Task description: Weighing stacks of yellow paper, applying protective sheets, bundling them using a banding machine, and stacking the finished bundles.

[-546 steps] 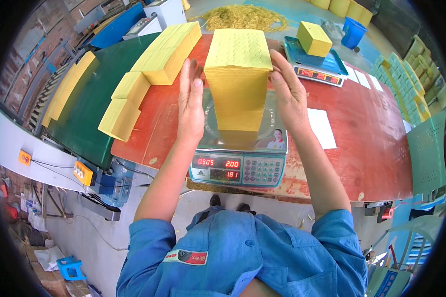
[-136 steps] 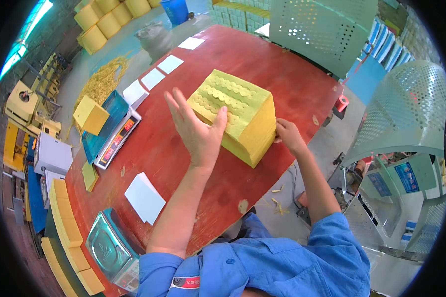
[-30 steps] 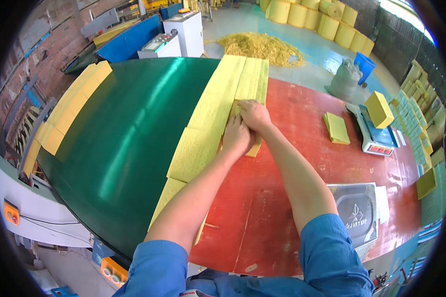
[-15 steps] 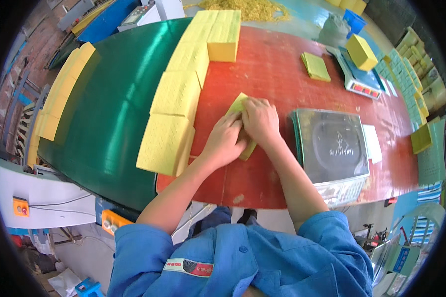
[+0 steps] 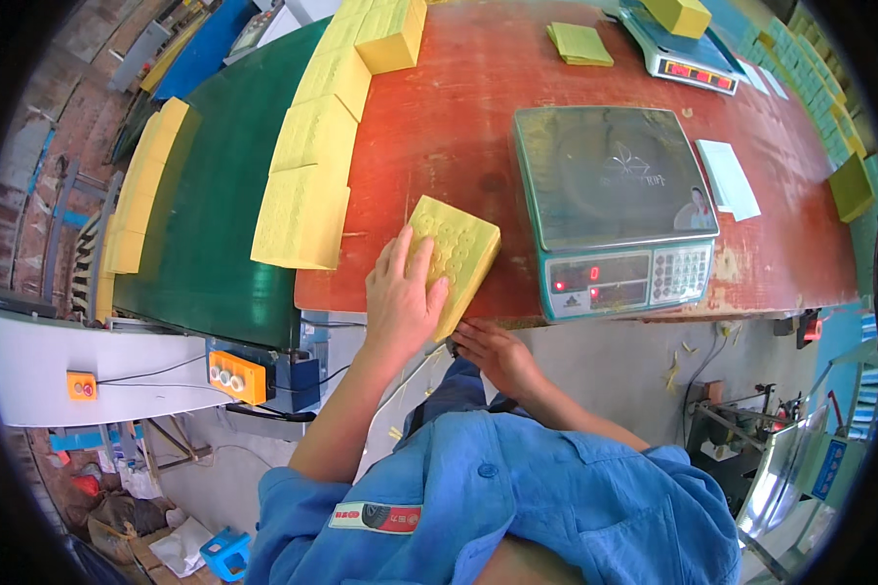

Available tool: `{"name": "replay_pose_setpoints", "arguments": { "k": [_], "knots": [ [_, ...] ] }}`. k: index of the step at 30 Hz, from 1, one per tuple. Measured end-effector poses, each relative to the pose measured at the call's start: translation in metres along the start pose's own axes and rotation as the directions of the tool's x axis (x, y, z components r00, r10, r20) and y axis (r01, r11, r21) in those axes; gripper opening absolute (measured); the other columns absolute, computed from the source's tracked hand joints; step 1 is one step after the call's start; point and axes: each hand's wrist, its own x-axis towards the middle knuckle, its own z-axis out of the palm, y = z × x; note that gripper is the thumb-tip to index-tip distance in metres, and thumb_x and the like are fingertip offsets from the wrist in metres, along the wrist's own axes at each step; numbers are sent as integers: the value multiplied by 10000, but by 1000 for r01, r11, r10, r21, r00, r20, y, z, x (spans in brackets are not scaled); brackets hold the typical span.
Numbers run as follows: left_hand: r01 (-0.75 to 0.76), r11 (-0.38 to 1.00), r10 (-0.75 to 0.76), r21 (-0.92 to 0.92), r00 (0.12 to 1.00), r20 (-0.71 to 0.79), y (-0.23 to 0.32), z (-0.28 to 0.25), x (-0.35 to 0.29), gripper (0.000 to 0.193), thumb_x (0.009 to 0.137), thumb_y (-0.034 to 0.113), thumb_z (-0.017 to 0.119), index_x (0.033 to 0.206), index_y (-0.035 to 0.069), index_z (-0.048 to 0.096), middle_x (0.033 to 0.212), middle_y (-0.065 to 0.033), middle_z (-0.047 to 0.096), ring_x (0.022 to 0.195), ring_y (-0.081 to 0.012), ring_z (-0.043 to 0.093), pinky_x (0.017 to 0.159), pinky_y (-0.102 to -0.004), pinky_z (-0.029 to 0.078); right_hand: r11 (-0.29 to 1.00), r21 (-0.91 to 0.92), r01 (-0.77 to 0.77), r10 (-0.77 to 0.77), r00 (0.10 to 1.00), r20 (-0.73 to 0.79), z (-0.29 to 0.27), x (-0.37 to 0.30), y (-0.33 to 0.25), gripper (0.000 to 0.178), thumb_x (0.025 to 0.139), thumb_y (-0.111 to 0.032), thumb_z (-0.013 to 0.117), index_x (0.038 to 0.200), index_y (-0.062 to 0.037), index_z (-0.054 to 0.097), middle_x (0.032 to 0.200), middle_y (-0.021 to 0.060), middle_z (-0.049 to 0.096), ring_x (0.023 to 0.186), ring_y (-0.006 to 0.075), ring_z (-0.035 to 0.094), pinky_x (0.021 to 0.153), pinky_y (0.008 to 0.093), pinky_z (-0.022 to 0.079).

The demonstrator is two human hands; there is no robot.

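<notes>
A thick stack of yellow paper [image 5: 454, 244], its top sheet stamped with small round flower-like marks, lies at an angle by the near edge of the red table. My left hand [image 5: 403, 302] grips its near left part, fingers along the left side and thumb across the top. Below the stack's near corner is my right hand [image 5: 498, 353], palm partly turned up and fingers stretched toward that corner. Its fingertips are close to the stack's underside; whether they touch it I cannot tell. Nothing shows in the right hand.
A digital scale [image 5: 610, 185] with a dark flat pan stands right of the stack. A row of yellow paper blocks [image 5: 302, 210] borders the green belt [image 5: 219, 210]. Farther back are a thin yellow pile [image 5: 580, 44] and a second scale [image 5: 688, 68] bearing a yellow block.
Both hands pressed on the yellow stack in the table's middle before. The stack is now nearer the table edge, its patterned top showing; my right hand has dropped below it. The view has shifted.
</notes>
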Motion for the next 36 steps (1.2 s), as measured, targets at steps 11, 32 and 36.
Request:
{"name": "replay_pose_setpoints", "arguments": {
  "k": [11, 32, 36],
  "knots": [
    [273, 154, -457, -949, 872, 177, 17, -1, -72, 467, 1021, 299, 451, 1415, 47, 461, 1431, -139, 494, 1295, -275, 497, 1090, -427, 383, 689, -601, 405, -266, 912, 311, 35, -55, -69, 410, 1047, -238, 453, 1381, -8, 513, 1241, 112, 600, 1183, 197, 557, 1038, 336, 411],
    [357, -840, 100, -409, 843, 529, 179, 94, 126, 550, 1057, 421, 310, 1306, -39, 483, 1334, -206, 538, 1224, -366, 547, 1088, -512, 430, -525, -775, 352, -550, 555, 624, 72, -34, -370, 290, 917, -149, 584, 1172, -23, 639, 1285, 159, 608, 1208, 333, 560, 1015, 377, 435],
    [684, -636, 376, -358, 680, 629, 147, 55, 82, 664, 1055, 478, 276, 1363, -92, 420, 1405, -274, 474, 1322, -373, 476, 1131, -482, 385, -784, -602, 148, -479, 471, 740, 80, -50, -345, 260, 866, -125, 592, 1105, -52, 662, 1260, 164, 614, 1237, 354, 531, 1020, 453, 417]
  ]
}}
